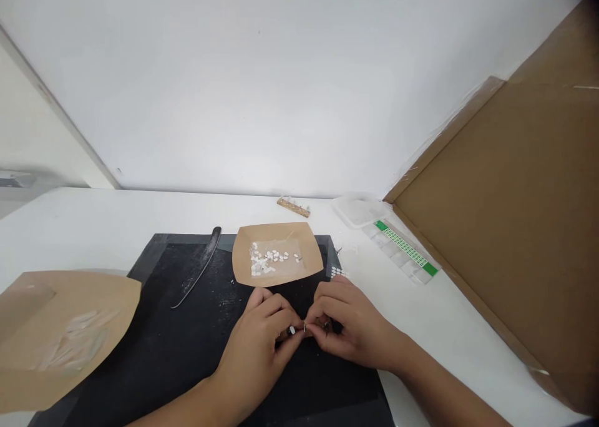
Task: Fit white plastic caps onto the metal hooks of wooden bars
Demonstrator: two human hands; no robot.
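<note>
I find the left hand [253, 352] and right hand [350, 321] with fingertips together over the black mat [187, 346], apparently pinching a small slim piece [304, 328] between them; its long axis runs roughly 12-to-6, neither hand nearer. A white oval [292, 331] sits at its 9 o'clock, the paper tray [241, 258] at 11, the mat's right edge at 4. Bare mat extends toward 8.

The left hand [259, 346] and right hand [350, 321] are bare, as are both forearms [440, 377].
</note>
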